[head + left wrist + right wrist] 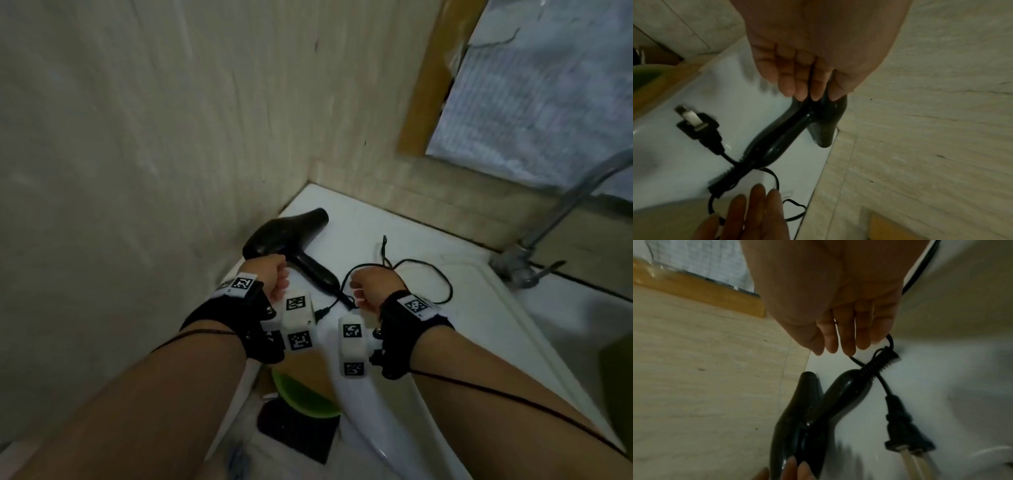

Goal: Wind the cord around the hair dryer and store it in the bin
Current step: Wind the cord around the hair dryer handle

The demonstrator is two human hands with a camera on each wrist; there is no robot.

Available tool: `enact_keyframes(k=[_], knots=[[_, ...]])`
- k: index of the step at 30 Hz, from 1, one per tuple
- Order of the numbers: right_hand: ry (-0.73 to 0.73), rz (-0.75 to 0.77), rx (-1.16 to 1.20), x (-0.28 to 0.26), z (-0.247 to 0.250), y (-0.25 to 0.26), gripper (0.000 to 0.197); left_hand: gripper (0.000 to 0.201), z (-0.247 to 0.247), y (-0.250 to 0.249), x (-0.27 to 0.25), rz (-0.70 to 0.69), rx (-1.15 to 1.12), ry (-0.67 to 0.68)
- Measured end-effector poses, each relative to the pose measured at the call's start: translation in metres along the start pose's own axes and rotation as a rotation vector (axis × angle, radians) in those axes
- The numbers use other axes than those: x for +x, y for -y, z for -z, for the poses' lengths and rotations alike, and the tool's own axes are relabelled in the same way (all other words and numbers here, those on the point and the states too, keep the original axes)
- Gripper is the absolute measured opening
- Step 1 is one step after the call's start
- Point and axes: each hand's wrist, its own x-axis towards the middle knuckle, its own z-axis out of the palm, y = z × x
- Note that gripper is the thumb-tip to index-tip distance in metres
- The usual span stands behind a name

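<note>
On the white countertop [394, 233] by the tiled corner: black hair dryer [291, 243], nozzle toward the wall, handle angled back toward the plug [698, 128]. Left hand [270, 274] clasping the body, right hand [373, 284] pinching the cord [428, 274]. Best to keep tension, lay even turns round the handle.
</note>
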Motion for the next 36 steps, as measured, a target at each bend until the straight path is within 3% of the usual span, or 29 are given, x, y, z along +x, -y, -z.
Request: enact_keyframes(k=[2, 3, 5, 7, 11, 15, 18, 22, 25, 30, 33, 36], knots=[[0.033, 0.057, -0.245, 0.008, -0.008, -0.002, 0.041, 0.025, -0.001, 0.006, 0.014, 0.001, -0.002, 0.005], [0.059, 0.121, -0.420, 0.015, -0.009, -0.007, 0.040, 0.026, 0.000, 0.010, 0.016, 0.014, 0.006, 0.007], [0.053, 0.113, -0.435, 0.016, -0.020, -0.004, 0.034, 0.024, -0.001, 0.017, 0.020, 0.040, 0.050, 0.016], [0.008, 0.205, -0.601, 0.023, -0.024, -0.008, 0.039, 0.021, -0.003, 0.022, 0.023, 0.076, 0.085, 0.035], [0.018, 0.181, -0.664, 0.022, -0.029, -0.007, 0.051, 0.023, -0.012, 0.027, 0.026, 0.127, 0.180, 0.116], [0.138, 0.163, -0.679, 0.017, -0.028, -0.005, 0.033, 0.022, -0.024, 0.022, 0.017, 0.110, 0.244, 0.185], [0.148, 0.182, -0.559, 0.012, -0.024, -0.003, 0.019, 0.028, -0.026, 0.024, 0.013, 0.096, 0.290, 0.185], [0.146, 0.256, -0.403, 0.002, -0.026, -0.001, 0.027, 0.027, -0.029, 0.025, 0.008, 0.044, 0.297, 0.146], [0.187, 0.258, -0.373, -0.004, -0.023, 0.001, 0.031, 0.040, -0.033, 0.023, 0.006, 0.026, 0.201, 0.157], [0.165, 0.294, -0.266, -0.004, 0.006, 0.003, 0.042, 0.029, -0.040, 0.012, -0.016, -0.033, -0.045, 0.228], [0.198, 0.314, -0.313, -0.001, 0.027, -0.005, 0.053, 0.027, -0.048, 0.002, -0.029, -0.103, -0.141, 0.277], [0.215, 0.336, -0.487, -0.002, 0.034, -0.011, 0.042, 0.025, -0.055, -0.009, -0.041, -0.165, -0.157, 0.358]])
